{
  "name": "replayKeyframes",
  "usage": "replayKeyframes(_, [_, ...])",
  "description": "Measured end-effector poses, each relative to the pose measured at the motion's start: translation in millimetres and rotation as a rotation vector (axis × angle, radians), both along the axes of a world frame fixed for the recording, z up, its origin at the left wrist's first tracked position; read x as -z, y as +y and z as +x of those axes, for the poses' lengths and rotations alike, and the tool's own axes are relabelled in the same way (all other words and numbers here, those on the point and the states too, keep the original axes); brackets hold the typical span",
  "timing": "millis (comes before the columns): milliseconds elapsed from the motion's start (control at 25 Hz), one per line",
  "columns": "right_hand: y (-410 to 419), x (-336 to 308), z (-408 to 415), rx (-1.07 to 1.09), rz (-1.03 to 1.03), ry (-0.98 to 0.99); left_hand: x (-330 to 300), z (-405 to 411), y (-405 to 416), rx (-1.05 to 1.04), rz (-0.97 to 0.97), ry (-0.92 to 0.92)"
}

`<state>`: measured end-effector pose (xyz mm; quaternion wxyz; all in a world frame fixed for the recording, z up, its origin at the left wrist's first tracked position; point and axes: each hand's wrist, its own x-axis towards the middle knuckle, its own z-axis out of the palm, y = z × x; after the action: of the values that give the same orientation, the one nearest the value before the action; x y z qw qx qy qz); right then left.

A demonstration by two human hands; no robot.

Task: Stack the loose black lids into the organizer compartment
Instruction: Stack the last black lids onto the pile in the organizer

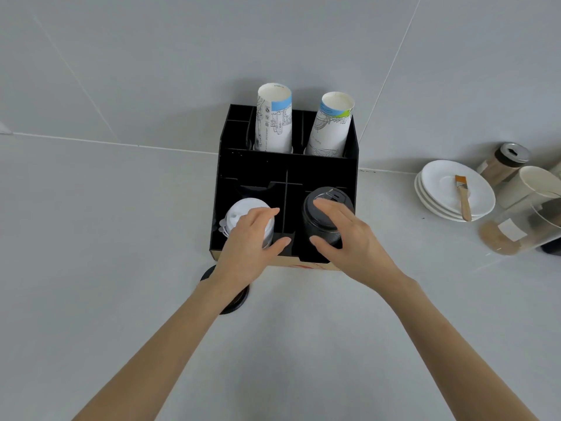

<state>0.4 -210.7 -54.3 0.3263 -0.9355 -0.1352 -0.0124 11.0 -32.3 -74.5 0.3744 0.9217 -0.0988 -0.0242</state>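
Right hand (346,235): clasped round the stack of black lids (321,217) in the organizer's (288,168) front-right compartment. Left hand (252,238): gripped the white lids (239,215), front-left compartment. One loose black lid (235,302) lay on the counter (121,238) before the organizer's front edge; seating the stack squarely, rims aligned, seemed advisable.

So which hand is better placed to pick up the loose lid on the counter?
Probably the left hand: the loose lid lies just under its wrist, and the right hand grips the black stack.
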Motion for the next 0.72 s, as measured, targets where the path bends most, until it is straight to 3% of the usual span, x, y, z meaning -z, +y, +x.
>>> replayKeyframes(280, [50.2, 26.8, -38.2, -0.014, 0.107, 0.088, 9.9, -32.5, 58.0, -0.056, 0.04, 0.005])
replayKeyframes(720, [101.1, 82.4, -58.4, 0.026, 0.07, 0.298, 52.0, -54.2, 113.6, -0.074, 0.114, 0.257])
